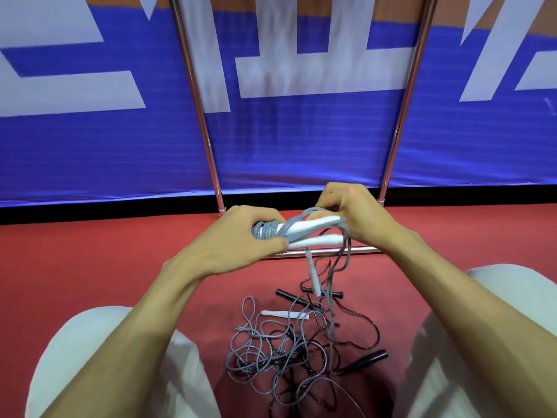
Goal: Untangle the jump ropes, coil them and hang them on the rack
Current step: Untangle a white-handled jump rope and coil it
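Blue banner (286, 152) filled the back of the view, stretched flat, with fine horizontal ribbing in the cloth. Large white block shapes (69, 92) ran across its upper half, cut off at the frame's top. Orange patches (437, 13) showed between them along the banner's top. A black strip (90, 211) ran directly beneath the banner's hem, full width. Red floor (75, 251) spread from under that strip toward the camera, smooth, matt, evenly lit.
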Motion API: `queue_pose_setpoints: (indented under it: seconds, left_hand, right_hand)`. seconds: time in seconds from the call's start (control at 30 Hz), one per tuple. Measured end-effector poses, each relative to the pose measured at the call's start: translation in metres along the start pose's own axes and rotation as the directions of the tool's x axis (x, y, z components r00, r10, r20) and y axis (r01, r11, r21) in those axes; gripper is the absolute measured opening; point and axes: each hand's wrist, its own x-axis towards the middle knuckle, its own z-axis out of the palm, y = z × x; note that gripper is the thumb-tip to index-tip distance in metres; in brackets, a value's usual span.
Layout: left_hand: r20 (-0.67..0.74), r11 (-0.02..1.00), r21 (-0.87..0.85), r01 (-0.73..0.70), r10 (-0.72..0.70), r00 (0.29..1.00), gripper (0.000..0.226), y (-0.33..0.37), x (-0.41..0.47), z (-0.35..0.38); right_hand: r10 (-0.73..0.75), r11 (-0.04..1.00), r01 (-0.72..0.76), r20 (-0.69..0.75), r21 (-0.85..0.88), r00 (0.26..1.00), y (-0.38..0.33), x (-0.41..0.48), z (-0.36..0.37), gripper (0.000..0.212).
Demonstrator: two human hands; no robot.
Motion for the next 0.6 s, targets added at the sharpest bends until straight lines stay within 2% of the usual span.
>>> queue_pose_setpoints:
  seconds: [0.1,0.13,0.2,0.27,0.33,0.43,0.53,0.6]
  left_hand:
    - [-0.06,0.975,-0.222,0.026,-0.04,0.997,0.006,0.004,0.002,-0.001]
    - [-0.089,0.955,-0.294,0.037,-0.066,0.994,0.017,0.005,0.003,-0.001]
    - [-0.132,0.909,-0.416,0.035,-0.098,0.986,0.038,0.006,0.005,-0.001]
    - [-0.185,0.871,-0.492,0.003,-0.107,0.977,0.047,0.006,0.006,-0.002]
    - [-0.246,0.857,-0.516,-0.003,-0.145,0.958,0.04,0.005,0.008,-0.001]
    - [-0.339,0.811,-0.585,0.014,-0.26,0.904,0.015,0.003,0.012,0.0]
    - [-0.417,0.782,-0.623,0.027,-0.361,0.834,0.012,-0.004,0.016,-0.001]
    - [-0.475,0.779,-0.627,0.029,-0.411,0.778,0.008,-0.009,0.018,-0.003]
  right_hand:
    - [0.019,0.999,-0.023,0.087,0.044,0.996,-0.002,-0.002,0.006,0.028]
    - [0.041,0.995,-0.051,0.114,0.086,0.993,-0.002,-0.002,0.01,0.022]
    - [0.08,0.986,-0.106,0.198,0.126,0.977,-0.004,-0.004,0.019,0.026]
    - [0.103,0.983,-0.143,0.293,0.118,0.95,-0.006,-0.004,0.028,0.026]
    - [0.128,0.971,-0.187,0.336,0.149,0.933,-0.008,-0.005,0.033,0.021]
    - [0.167,0.922,-0.277,0.367,0.272,0.915,-0.012,-0.006,0.039,0.019]
    - [0.196,0.764,-0.391,0.393,0.513,0.899,-0.02,-0.01,0.043,0.005]
    - [0.194,0.727,-0.416,0.417,0.547,0.888,-0.021,-0.013,0.047,0.019]
